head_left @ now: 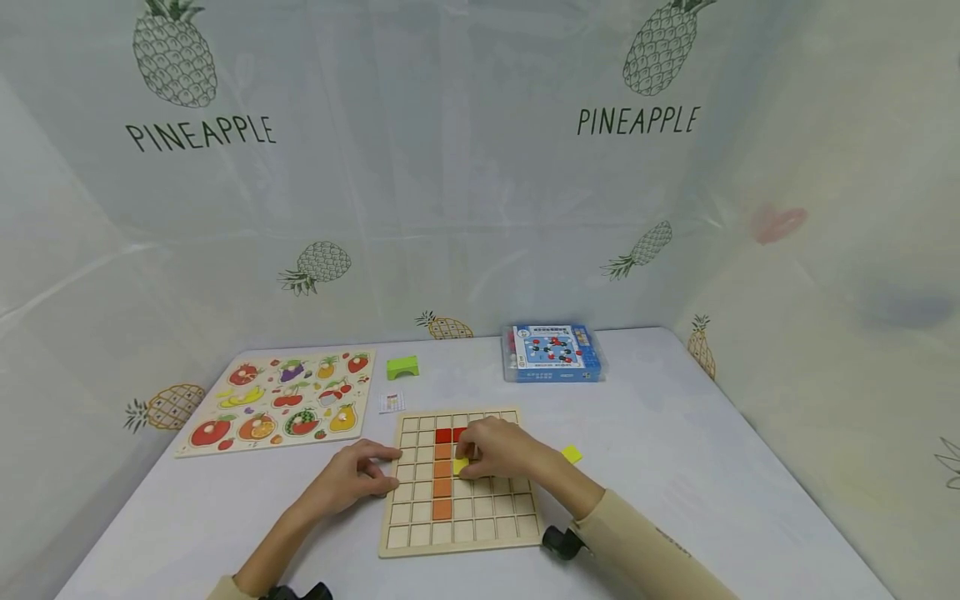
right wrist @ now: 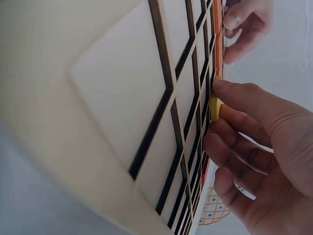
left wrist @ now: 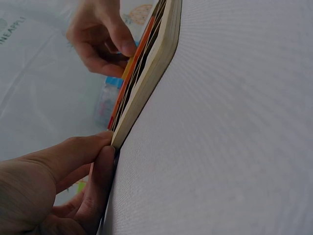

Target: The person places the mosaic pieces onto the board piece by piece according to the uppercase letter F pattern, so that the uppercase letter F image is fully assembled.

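Observation:
A wooden grid board lies on the white table. Between thumb and fingertips, my right hand pinches a yellow square tile over a cell near the board's middle. In the right wrist view, that yellow tile stands tilted at the grid. My left hand touches the board's left edge with thumb and fingertips, which lie spread along it. Left of the yellow tile, a column of orange tiles fills several cells. Red tiles top it, partly hidden by my right hand.
Another yellow tile lies right of the board, beside my right forearm. A fruit puzzle board is at the left. Behind the grid are a small printed card, a green arch block and a blue plastic box.

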### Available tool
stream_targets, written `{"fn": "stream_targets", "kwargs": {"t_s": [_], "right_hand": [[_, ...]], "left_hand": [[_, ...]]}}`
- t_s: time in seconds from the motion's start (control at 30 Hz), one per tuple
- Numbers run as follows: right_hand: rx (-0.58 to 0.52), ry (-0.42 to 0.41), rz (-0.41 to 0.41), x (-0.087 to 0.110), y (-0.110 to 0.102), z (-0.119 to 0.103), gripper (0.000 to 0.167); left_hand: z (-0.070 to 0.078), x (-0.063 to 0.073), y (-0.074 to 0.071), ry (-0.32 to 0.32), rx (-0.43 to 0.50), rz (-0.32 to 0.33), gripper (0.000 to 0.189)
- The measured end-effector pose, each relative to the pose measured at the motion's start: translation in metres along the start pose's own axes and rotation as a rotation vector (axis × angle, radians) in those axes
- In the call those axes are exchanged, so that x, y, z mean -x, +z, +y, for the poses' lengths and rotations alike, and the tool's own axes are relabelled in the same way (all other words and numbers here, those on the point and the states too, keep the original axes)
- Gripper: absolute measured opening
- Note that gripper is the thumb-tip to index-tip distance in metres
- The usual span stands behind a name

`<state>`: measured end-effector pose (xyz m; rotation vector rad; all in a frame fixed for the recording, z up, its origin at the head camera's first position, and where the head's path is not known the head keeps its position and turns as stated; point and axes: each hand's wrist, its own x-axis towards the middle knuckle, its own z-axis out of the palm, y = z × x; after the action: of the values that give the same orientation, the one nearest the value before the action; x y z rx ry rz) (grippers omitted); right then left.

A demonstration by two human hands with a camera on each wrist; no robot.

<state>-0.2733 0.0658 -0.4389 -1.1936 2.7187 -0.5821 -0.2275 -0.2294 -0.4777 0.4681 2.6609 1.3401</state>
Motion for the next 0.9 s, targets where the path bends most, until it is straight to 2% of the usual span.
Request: {"fn": "stream_targets", "kwargs": {"t_s": [0.9], "right_hand": [[0.007, 0.017, 0.006, 0.004, -0.0041, -0.0005, 0.022]], "left_hand": [[-0.0009, 0.0002, 0.0, 0.019, -0.006, 0.003, 0.044]]}}
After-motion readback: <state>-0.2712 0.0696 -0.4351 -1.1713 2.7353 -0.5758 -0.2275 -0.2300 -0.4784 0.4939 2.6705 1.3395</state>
